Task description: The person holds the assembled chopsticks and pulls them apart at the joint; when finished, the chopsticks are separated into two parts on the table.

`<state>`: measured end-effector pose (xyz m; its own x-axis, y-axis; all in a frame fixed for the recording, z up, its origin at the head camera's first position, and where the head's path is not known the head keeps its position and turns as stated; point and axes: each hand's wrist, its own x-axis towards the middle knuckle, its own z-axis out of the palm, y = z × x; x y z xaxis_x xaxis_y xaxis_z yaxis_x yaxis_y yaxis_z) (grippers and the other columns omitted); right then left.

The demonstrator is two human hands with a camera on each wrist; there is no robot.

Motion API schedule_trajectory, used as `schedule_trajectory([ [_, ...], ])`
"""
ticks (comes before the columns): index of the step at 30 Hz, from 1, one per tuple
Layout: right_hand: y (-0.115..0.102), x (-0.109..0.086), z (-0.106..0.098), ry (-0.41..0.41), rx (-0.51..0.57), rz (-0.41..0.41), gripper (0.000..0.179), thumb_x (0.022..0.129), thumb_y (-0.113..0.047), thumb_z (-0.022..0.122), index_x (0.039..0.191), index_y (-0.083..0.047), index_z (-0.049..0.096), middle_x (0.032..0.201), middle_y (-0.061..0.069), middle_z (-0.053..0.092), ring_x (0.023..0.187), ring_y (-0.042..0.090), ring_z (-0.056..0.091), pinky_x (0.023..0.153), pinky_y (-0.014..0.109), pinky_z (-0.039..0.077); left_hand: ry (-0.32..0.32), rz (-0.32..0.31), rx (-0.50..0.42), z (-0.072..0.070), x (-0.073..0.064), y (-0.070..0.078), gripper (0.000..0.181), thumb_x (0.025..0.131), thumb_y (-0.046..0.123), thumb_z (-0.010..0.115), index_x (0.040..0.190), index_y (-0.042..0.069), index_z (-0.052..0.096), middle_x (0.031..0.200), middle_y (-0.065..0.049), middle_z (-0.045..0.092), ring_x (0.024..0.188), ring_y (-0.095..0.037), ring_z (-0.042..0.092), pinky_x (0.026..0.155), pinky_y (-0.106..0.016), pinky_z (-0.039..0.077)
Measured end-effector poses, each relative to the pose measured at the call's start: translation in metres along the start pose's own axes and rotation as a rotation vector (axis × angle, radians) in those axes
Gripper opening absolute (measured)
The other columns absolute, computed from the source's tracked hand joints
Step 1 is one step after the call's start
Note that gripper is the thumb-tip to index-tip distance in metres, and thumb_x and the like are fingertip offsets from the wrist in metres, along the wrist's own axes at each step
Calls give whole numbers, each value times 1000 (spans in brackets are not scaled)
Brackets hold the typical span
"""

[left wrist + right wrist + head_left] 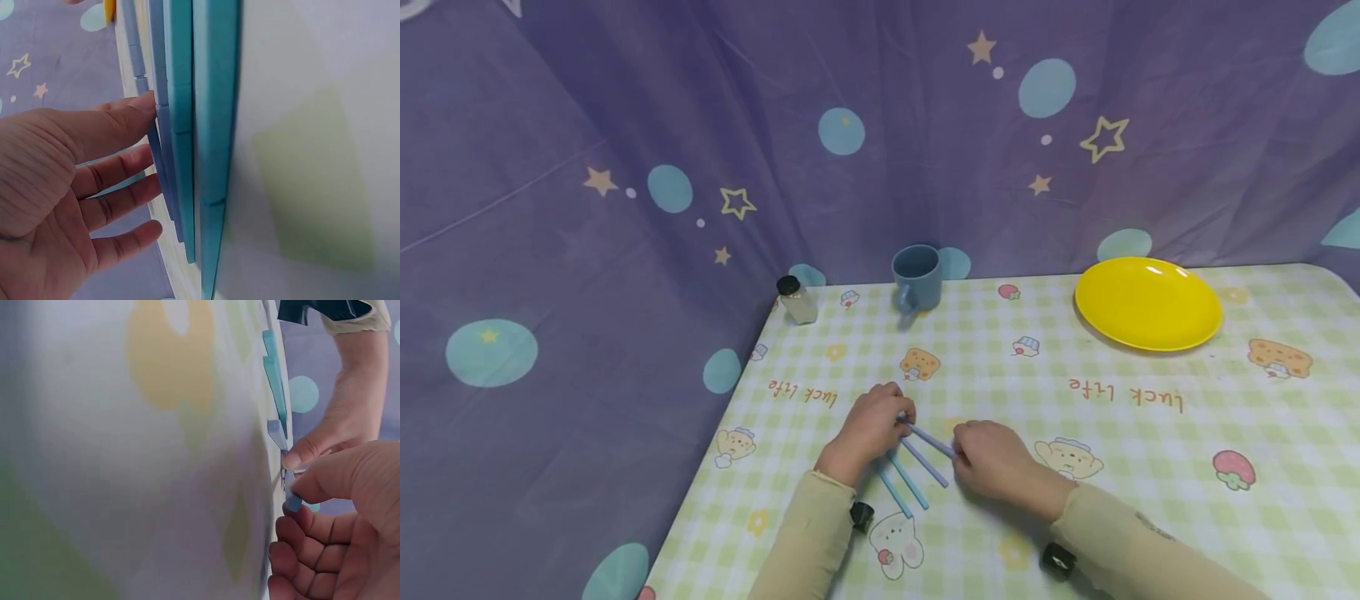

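Note:
Several slim chopsticks lie fanned out over the checked tablecloth. Two are teal, the inner teal chopstick (910, 482) and the outer teal chopstick (893, 490); beside them is a loose purple chopstick (927, 463). My right hand (996, 458) pinches one end of another purple chopstick (931, 439) between thumb and forefinger, also seen in the right wrist view. At that chopstick's far end, my left hand (876, 421) has its thumb and forefinger on it. The left wrist view shows the left hand's other fingers (119, 244) spread apart, with the teal chopsticks nearest the camera.
A blue mug (925, 287) stands at the table's back edge, with a small black-lidded shaker jar (800, 305) to its left. The yellow plate (1150, 304) lies at the back right. A purple curtain (880, 192) hangs behind and along the left.

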<state>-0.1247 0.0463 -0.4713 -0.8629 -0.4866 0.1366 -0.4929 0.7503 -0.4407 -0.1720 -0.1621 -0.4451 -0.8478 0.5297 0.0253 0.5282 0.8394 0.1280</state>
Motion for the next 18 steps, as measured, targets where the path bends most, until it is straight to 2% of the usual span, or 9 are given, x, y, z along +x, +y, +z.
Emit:
schedule_trajectory([
  [7, 7, -7, -14, 41, -1, 30, 15, 82, -11, 70, 75, -14, 57, 66, -6, 50, 60, 12, 47, 58, 31, 43, -2, 16, -69, 3, 3, 3, 15, 80, 21, 81, 81, 18, 66, 90, 3, 58, 85, -18, 55, 73, -35, 46],
  [13, 22, -17, -28, 115, -25, 5, 22, 82, -6, 71, 75, -15, 52, 64, -7, 48, 57, 10, 44, 56, 30, 41, -23, 1, -224, 4, 5, 11, 14, 85, 23, 76, 81, 19, 63, 81, 9, 61, 77, -12, 55, 75, -31, 47],
  [18, 35, -25, -42, 133, 7, -3, 23, 82, -5, 73, 76, -15, 54, 67, -9, 49, 60, 8, 43, 58, 29, 42, -6, 15, -344, 4, 6, 21, 10, 89, 24, 72, 87, 21, 63, 82, 11, 65, 74, -7, 57, 74, -28, 47],
])
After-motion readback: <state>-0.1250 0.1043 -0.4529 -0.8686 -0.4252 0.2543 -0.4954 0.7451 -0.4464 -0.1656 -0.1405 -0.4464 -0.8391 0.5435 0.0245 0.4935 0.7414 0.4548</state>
